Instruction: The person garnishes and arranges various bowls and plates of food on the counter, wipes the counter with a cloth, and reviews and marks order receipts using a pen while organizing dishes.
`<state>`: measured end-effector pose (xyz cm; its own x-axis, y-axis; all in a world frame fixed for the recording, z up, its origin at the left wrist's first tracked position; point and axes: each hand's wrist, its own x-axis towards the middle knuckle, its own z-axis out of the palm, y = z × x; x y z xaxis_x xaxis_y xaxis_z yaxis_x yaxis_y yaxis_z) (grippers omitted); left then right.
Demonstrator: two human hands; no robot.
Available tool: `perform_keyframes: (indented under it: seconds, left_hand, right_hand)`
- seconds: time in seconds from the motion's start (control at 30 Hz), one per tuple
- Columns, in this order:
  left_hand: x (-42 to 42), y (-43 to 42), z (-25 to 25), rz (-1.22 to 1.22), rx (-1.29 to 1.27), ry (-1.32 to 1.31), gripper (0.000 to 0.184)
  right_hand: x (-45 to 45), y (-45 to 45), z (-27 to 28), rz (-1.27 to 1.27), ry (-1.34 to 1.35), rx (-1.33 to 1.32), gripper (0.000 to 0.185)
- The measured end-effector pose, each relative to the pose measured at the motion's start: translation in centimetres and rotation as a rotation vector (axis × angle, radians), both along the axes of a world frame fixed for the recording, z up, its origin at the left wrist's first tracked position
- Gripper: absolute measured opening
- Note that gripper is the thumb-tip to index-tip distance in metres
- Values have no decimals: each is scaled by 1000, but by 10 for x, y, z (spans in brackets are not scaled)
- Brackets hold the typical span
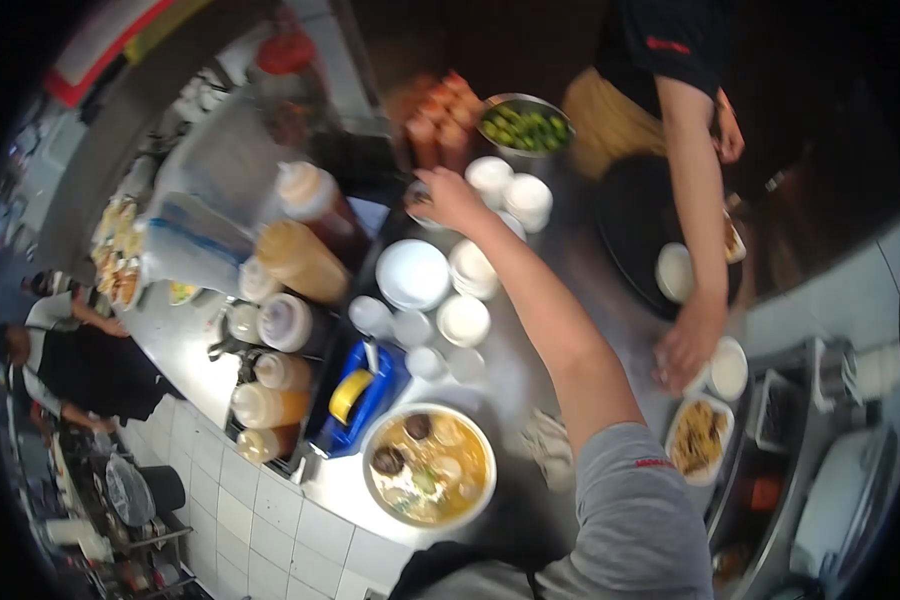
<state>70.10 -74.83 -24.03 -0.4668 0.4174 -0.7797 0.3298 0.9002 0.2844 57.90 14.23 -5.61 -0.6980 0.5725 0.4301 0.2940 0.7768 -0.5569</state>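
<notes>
My right hand (450,202) reaches out at the upper middle, the grey sleeve (635,500) behind it. Its fingers are bent together at a small dark-filled container (417,193); what they hold is too blurred to name. Close by are stacked white cups (490,177) and red-topped bottles (440,120). My left hand is out of view. Near my body sits a large bowl of soup (428,466) with egg-like pieces and dark round pieces. Beside it is a blue tape dispenser (378,405) with yellow tape.
A co-worker's hand (692,345) is at white cups on the right, near a food tray (700,440) and a round black tray (630,225). Squeeze bottles (305,260) line the left. A metal bowl of greens (526,128) stands at the back. Another person (80,350) is far left.
</notes>
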Motion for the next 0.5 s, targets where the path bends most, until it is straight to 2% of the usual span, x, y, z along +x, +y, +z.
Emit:
perform_keyframes:
  seconds: [0.03,0.1,0.13,0.2,0.3,0.33,0.4,0.47,0.5]
  left_hand:
    - [-6,1,-1,38,-12,-35,45]
    - [-18,7,-4,138,-27,-108,46]
    - [-25,13,-6,207,-28,-147,47]
    - [-38,30,-10,351,-11,-217,48]
    - [-51,44,-15,567,41,-321,51]
    - [-55,45,-16,631,58,-351,52]
    - [-57,48,-21,738,87,-411,54]
    - [-55,39,-26,824,104,-480,56]
    - [-53,31,-30,860,117,-524,57]
  right_hand:
    - [23,-21,6,49,168,44,47]
    - [102,-100,43,47,167,-241,35]
    - [143,-138,40,11,217,-80,28]
    - [216,-214,37,-152,56,-34,31]
    - [290,-280,-10,-297,-319,-80,42]
    - [292,-281,-25,-302,-317,-86,42]
    - [297,-277,-56,-299,-519,55,48]
    - [279,-224,-82,-370,-571,163,51]
    - [266,-189,-84,-474,-490,151,50]
